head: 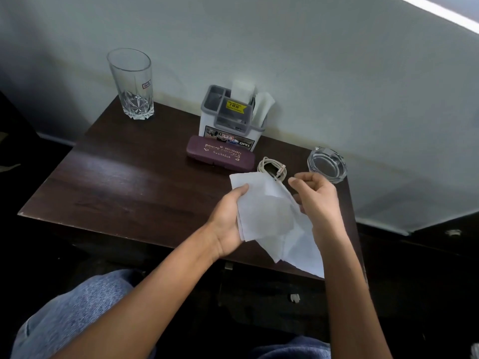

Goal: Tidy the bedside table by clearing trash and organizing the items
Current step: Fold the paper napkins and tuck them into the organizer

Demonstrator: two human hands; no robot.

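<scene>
the hands meet over the near right part of the worktop [116,182]. the left hand [228,218] grips a white tissue [267,216] along its left edge, thumb on top and fingers hidden beneath. the right hand [318,200] is just beside the tissue's right edge with its fingers loosely curled. whether it pinches the sheet or only touches it cannot be told, since the paper covers the contact. the tissue is lifted, crumpled into overlapping layers, and its long axis runs from the far left corner down to a near right corner that hangs past the worktop's front edge. the left hand clearly has the hold, so the next move probably turns on it. if the tissue is trash it has to leave the worktop, but no bin is in view. if it is to be kept, the organiser [230,117], which already holds white paper, stands straight ahead and slightly left. just beyond the hands lies a coiled cable [272,168], partly covered by the tissue's far corner, with a glass ashtray [327,164] to its right. a maroon case [220,154] lies against the organiser's front, and a tumbler [132,84] stands well apart at the far left corner. the organiser's compartments are too dim to read.
</scene>
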